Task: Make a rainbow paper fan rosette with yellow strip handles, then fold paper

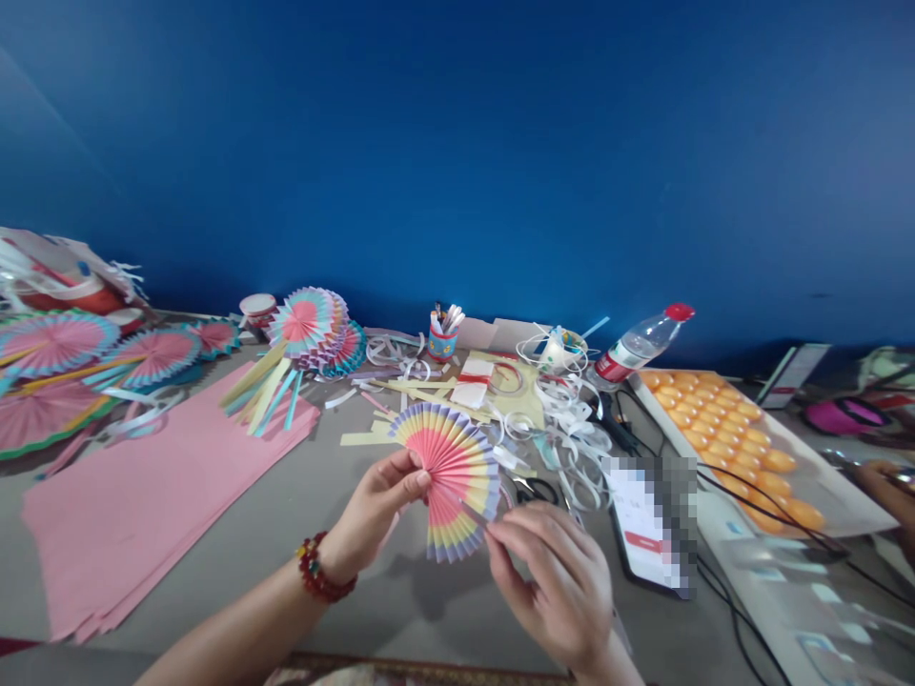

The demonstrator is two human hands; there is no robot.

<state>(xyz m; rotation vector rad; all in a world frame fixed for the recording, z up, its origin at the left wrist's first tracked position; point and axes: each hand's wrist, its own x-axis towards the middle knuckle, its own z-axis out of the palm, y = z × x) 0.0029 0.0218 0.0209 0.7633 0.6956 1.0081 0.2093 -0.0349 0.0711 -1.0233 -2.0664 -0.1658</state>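
Blue wall (457,143) across the whole upper half. Under it one grey counter (372,610), crowded.

At the left, one stack of pink paper sheets (143,495), lying flat and slanted towards the wall. At the right, one white tray (843,505) filled with rows of orange balls (721,419), too many to count surely, and black cables (750,495) crossing its near edge. Far left, at least four flat fans (153,353), pink at the heart, green and blue at the rim, overlapping. Beside them one pile of fans (318,329) propped up, with yellow and teal streamers hanging towards the pink sheets.

One phone (647,529), screen up, just right of the hands. One clear bottle (640,345) with a red cap, tilted, by the tray's far end. A tangle of white paper strips (572,429) between bottle and phone.

One paper fan (450,467) held above the counter's middle: pleated, pink inside with yellow and violet edges, spread to roughly three quarters of a circle. Left hand (376,510) reaching in from lower left, thumb and forefinger pinched tight on the fan's centre. Right hand (554,581) back up, wrist low, fingertips (497,535) closed on the fan's lower open edge.

One cup of pens (443,338) near the wall. One pair of scissors (536,491), half hidden behind the fan. One red bead bracelet (321,572) on the left wrist. At the far right edge, part of another person's hand (890,481).
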